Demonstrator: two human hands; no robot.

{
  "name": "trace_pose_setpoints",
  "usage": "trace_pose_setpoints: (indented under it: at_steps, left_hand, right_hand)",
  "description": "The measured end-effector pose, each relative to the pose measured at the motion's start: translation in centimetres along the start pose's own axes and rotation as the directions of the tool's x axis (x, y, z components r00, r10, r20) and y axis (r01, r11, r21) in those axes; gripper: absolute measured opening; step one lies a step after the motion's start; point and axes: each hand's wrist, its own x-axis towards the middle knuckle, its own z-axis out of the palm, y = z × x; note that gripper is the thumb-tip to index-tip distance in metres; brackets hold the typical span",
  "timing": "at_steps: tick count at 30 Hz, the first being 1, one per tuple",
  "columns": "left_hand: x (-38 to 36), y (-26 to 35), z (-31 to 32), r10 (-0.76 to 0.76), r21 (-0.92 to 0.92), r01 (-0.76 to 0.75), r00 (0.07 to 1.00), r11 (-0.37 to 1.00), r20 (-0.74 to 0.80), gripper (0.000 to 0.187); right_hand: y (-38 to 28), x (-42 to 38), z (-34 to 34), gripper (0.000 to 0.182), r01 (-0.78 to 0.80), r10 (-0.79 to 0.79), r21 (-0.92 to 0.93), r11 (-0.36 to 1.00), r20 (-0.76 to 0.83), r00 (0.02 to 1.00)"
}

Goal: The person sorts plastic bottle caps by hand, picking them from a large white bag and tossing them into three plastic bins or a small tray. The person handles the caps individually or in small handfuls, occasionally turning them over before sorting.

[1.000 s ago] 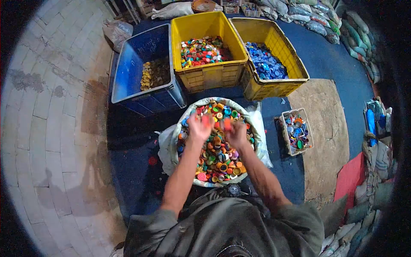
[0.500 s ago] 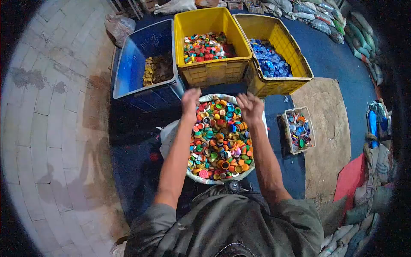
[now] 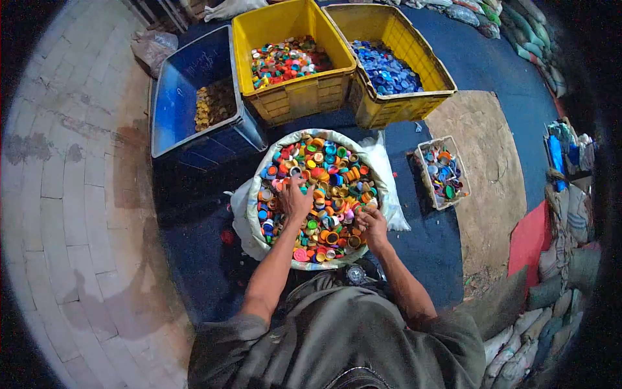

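A round white sack (image 3: 251, 206) with a rolled rim stands before me, filled with mixed bottle caps (image 3: 332, 237) in many colours. My left hand (image 3: 297, 201) is in the left part of the heap, its fingers apart and touching the caps. On the right side of the sack, my right hand (image 3: 371, 225) has its fingers curled together over the caps near the rim. Whatever lies inside those fingers is hidden.
Behind the sack stand a blue bin (image 3: 184, 68) with yellowish caps, a yellow bin (image 3: 301, 83) with mixed caps, and another yellow bin (image 3: 414, 104) with blue caps. A white crate (image 3: 447, 202) of caps sits at right, beside brown cardboard (image 3: 489, 168).
Both hands have come back from the sack's far edge, down onto the caps. My left hand is now lower in the heap, my right hand near the right rim. The view has shifted.
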Motion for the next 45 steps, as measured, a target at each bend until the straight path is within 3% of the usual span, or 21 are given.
trace_pose_setpoints:
  at_steps: [6, 9, 11, 14, 17, 18, 19, 20, 23, 24, 25, 26, 30, 32, 34, 38, 39, 40, 42, 45]
  left_hand:
    - [1.6, 1.2, 0.8, -0.072, 0.127, 0.046, 0.975, 0.991, 0.21, 0.053]
    - [2.1, 1.6, 0.8, -0.045, 0.179, 0.009, 0.979, 0.984, 0.198, 0.057]
    - [2.5, 1.4, 1.1, -0.051, 0.182, 0.012, 0.977, 0.983, 0.209, 0.061]
    - [3.1, 1.5, 0.6, -0.069, 0.079, 0.048, 0.955, 0.996, 0.289, 0.059]
    - [2.7, 1.2, 0.4, -0.088, 0.049, 0.081, 0.981, 0.996, 0.174, 0.056]
    - [2.6, 1.0, 0.3, -0.102, -0.056, 0.111, 0.985, 0.992, 0.137, 0.055]
    - [2.5, 0.7, 0.3, -0.121, -0.161, 0.136, 0.988, 0.978, 0.101, 0.054]
    - [2.4, 0.4, 0.2, -0.142, -0.265, 0.154, 0.988, 0.952, 0.066, 0.052]
    - [1.9, 0.2, -1.4, -0.309, -0.707, 0.356, 0.93, 0.611, 0.202, 0.051]
    - [1.6, -0.2, -1.7, -0.347, -0.793, 0.415, 0.897, 0.446, 0.274, 0.05]
    - [0.6, 1.1, -3.2, -0.352, -0.902, 0.405, 0.874, 0.151, 0.334, 0.042]
    - [0.0, 1.1, -4.1, -0.307, -0.922, 0.385, 0.883, 0.044, 0.354, 0.029]
    - [-3.3, 0.4, -6.3, -0.309, -0.919, 0.365, 0.866, -0.15, 0.394, 0.022]
    - [-4.9, -1.1, -6.8, -0.263, -0.906, 0.353, 0.874, -0.233, 0.408, 0.022]
    - [-6.1, -1.2, -7.4, -0.356, -0.899, 0.369, 0.828, -0.235, 0.433, 0.016]
    - [-8.0, 0.3, -8.9, -0.475, -0.886, 0.434, 0.752, -0.164, 0.457, 0.009]
    - [-8.6, 0.0, -8.8, -0.494, -0.885, 0.442, 0.742, -0.146, 0.453, 0.01]
    - [-9.1, -0.5, -8.5, -0.511, -0.883, 0.452, 0.733, -0.128, 0.449, 0.01]
    - [-9.9, -1.1, -7.7, -0.587, -0.869, 0.494, 0.696, -0.026, 0.413, 0.014]
    - [-10.8, -1.9, -6.7, -0.622, -0.818, 0.562, 0.686, 0.125, 0.377, 0.019]
  right_hand:
    - [-0.7, -0.7, 0.4, 0.028, 0.022, -0.021, -0.045, 0.999, 0.017, 1.0]
    - [-1.1, -0.7, 0.7, 0.033, 0.048, -0.049, 0.002, 0.999, 0.061, 0.997]
    - [-1.4, -1.1, 1.1, 0.031, 0.008, -0.007, -0.033, 0.999, 0.008, 1.0]
    - [-1.2, -1.0, 1.9, 0.032, 0.007, -0.01, -0.106, 0.994, -0.026, 1.0]
    - [-0.9, -0.3, 2.5, 0.032, 0.034, -0.035, -0.217, 0.976, -0.001, 0.999]
    - [-0.8, -0.1, 2.7, 0.031, 0.043, -0.04, -0.258, 0.965, 0.015, 0.999]
    - [0.3, 0.9, 2.6, 0.031, 0.195, -0.18, -0.315, 0.929, 0.076, 0.981]
    - [1.2, 1.8, 2.3, 0.03, 0.243, -0.228, -0.399, 0.884, 0.086, 0.97]
    - [0.2, 2.9, 4.7, 0.03, 0.361, -0.382, -0.667, 0.651, 0.123, 0.916]
    - [-0.1, 3.5, 5.2, 0.031, 0.392, -0.414, -0.732, 0.557, 0.164, 0.895]
    - [-0.3, 4.1, 5.6, 0.032, 0.419, -0.441, -0.786, 0.455, 0.21, 0.872]
    - [-0.5, 4.7, 6.1, 0.033, 0.443, -0.464, -0.827, 0.346, 0.26, 0.847]
    - [-0.7, 6.1, 8.0, 0.028, 0.528, -0.596, -0.843, 0.104, 0.372, 0.711]
    - [-1.4, 6.0, 9.0, 0.03, 0.561, -0.574, -0.828, 0.003, 0.458, 0.679]
    - [-1.5, 6.4, 9.6, 0.032, 0.52, -0.51, -0.841, -0.152, 0.517, 0.688]
    - [0.5, 8.9, 9.2, 0.035, 0.509, -0.493, -0.809, -0.293, 0.584, 0.645]
    - [0.0, 8.1, 9.9, 0.037, 0.464, -0.445, -0.827, -0.318, 0.562, 0.697]
    - [0.1, 8.2, 10.0, 0.04, 0.458, -0.45, -0.818, -0.349, 0.575, 0.683]
    - [0.4, 8.5, 9.7, 0.045, 0.441, -0.461, -0.797, -0.412, 0.6, 0.654]
    - [1.3, 8.9, 9.5, 0.05, 0.444, -0.473, -0.817, -0.367, 0.576, 0.667]
